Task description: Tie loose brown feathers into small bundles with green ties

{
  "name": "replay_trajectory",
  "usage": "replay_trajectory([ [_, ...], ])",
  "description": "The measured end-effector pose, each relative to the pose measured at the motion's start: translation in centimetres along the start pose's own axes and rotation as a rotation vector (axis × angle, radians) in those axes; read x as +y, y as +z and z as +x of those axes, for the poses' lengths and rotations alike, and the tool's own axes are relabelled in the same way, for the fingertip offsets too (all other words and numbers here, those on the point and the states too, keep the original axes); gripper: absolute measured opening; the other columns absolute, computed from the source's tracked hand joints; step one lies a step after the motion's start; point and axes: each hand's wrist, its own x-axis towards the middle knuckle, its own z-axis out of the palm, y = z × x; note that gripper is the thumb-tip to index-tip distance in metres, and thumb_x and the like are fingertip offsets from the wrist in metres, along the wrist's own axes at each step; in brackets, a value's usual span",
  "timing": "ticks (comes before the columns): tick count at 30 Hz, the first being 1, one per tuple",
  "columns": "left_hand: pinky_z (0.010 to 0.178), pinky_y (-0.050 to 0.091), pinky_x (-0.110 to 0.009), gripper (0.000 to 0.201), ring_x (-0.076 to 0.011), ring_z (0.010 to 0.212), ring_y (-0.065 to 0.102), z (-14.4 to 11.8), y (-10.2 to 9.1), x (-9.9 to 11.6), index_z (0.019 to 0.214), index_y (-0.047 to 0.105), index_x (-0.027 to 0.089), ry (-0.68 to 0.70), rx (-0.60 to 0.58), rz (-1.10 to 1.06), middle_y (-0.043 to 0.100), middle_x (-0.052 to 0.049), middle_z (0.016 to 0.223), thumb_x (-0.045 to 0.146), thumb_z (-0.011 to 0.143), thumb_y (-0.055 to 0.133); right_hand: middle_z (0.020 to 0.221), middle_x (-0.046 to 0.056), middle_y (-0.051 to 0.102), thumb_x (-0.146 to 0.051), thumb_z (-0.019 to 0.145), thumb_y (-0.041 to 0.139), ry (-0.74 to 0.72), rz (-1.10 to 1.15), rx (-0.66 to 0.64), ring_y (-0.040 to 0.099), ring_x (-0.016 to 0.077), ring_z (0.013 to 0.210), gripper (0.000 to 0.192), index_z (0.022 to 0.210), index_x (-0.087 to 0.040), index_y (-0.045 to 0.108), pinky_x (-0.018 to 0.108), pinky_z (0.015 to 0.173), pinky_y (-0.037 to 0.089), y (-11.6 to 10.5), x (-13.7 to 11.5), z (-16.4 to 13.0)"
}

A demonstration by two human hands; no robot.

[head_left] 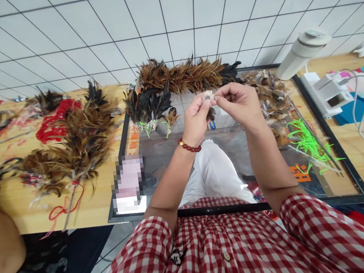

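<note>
My left hand (195, 115), with a beaded bracelet at the wrist, pinches a small feather bundle (208, 94) whose pale quill ends point up. Dark feather tips hang below the fingers. Right beside it, my right hand (242, 102) is closed, its thumb and forefinger pressed together at the bundle's edge; whatever lies between them is too small to make out. Both hands are raised over a glass-topped panel with a black frame (224, 210). Behind the left hand lie black feather bundles tied with green string (152, 109). A small blue object (213, 125) shows below the hands.
A long row of brown feathers (184, 76) lines the tiled wall. More feathers (271, 92) and bright green strings (308, 141) lie at right, near a white bottle (302, 53) and a power strip (319, 93). At left are brown feather bundles (71, 156), red string (57, 121) and another person's arm (1, 229).
</note>
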Motion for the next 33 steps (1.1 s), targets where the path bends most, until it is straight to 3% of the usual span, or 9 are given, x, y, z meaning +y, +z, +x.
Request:
replay_trajectory([
  [5, 0.042, 0.029, -0.015, 0.028, -0.0031, 0.049, 0.042, -0.3, 0.1, 1.2, 0.078, 0.065, 0.018, -0.132, 0.039, -0.060, 0.052, 0.005, 0.063, 0.038, 0.093, 0.076, 0.074, -0.001, 0.058, -0.039, 0.088, 0.075, -0.010, -0.026, 0.027, 0.045, 0.0103, 0.061, 0.022, 0.080, -0.023, 0.063, 0.026, 0.055, 0.036, 0.1, 0.0, -0.1],
  [10, 0.043, 0.031, -0.015, 0.024, -0.0027, 0.051, 0.047, -0.6, 0.2, 2.3, 0.081, 0.064, 0.017, -0.260, 0.000, -0.155, 0.055, 0.003, 0.069, 0.034, 0.094, 0.075, 0.102, 0.004, 0.066, -0.049, 0.094, 0.070, -0.033, -0.034, 0.068, 0.051, 0.0128, 0.070, 0.027, 0.088, -0.025, 0.058, 0.028, 0.058, 0.041, 0.2, 0.1, 0.0],
  [17, 0.044, 0.033, -0.016, 0.022, -0.0027, 0.052, 0.044, -0.2, 0.3, 1.7, 0.083, 0.063, 0.019, -0.132, 0.187, -0.228, 0.059, 0.003, 0.071, 0.032, 0.100, 0.068, 0.107, 0.004, 0.069, -0.064, 0.096, 0.065, 0.017, 0.050, 0.082, 0.044, 0.0093, 0.060, 0.042, 0.087, -0.025, 0.052, 0.027, 0.054, 0.038, 0.6, 0.0, -0.2],
  [21, 0.046, 0.035, -0.018, 0.019, -0.0032, 0.051, 0.045, -0.1, 0.1, 1.3, 0.086, 0.067, 0.020, -0.087, 0.188, -0.211, 0.062, 0.003, 0.073, 0.034, 0.099, 0.068, 0.096, 0.002, 0.066, -0.069, 0.089, 0.072, 0.082, 0.098, 0.038, 0.047, 0.0093, 0.061, 0.047, 0.086, -0.025, 0.057, 0.026, 0.054, 0.038, 0.6, -0.4, -0.1],
  [28, 0.043, 0.032, -0.017, 0.021, -0.0029, 0.051, 0.044, -0.6, 0.6, 1.7, 0.086, 0.066, 0.020, -0.107, 0.126, -0.189, 0.064, 0.002, 0.077, 0.036, 0.099, 0.069, 0.065, -0.005, 0.049, -0.069, 0.078, 0.082, 0.182, 0.297, -0.061, 0.041, 0.0091, 0.054, 0.050, 0.084, -0.024, 0.062, 0.026, 0.050, 0.035, 0.8, 0.3, 0.5],
  [30, 0.044, 0.032, -0.017, 0.020, -0.0022, 0.051, 0.043, -0.6, 0.7, 1.9, 0.084, 0.064, 0.020, -0.112, 0.137, -0.214, 0.062, 0.002, 0.078, 0.032, 0.099, 0.068, 0.065, -0.005, 0.048, -0.068, 0.080, 0.081, 0.212, 0.376, -0.045, 0.039, 0.0088, 0.053, 0.049, 0.084, -0.025, 0.058, 0.025, 0.049, 0.034, 0.6, 0.6, 0.7],
  [33, 0.044, 0.031, -0.016, 0.022, -0.0014, 0.050, 0.040, -0.5, 0.9, 2.0, 0.080, 0.059, 0.019, -0.148, 0.162, -0.288, 0.060, 0.003, 0.078, 0.025, 0.101, 0.065, 0.077, -0.003, 0.058, -0.069, 0.085, 0.074, 0.213, 0.430, -0.027, 0.041, 0.0085, 0.054, 0.049, 0.086, -0.026, 0.051, 0.025, 0.049, 0.037, 0.4, 0.5, 1.0],
])
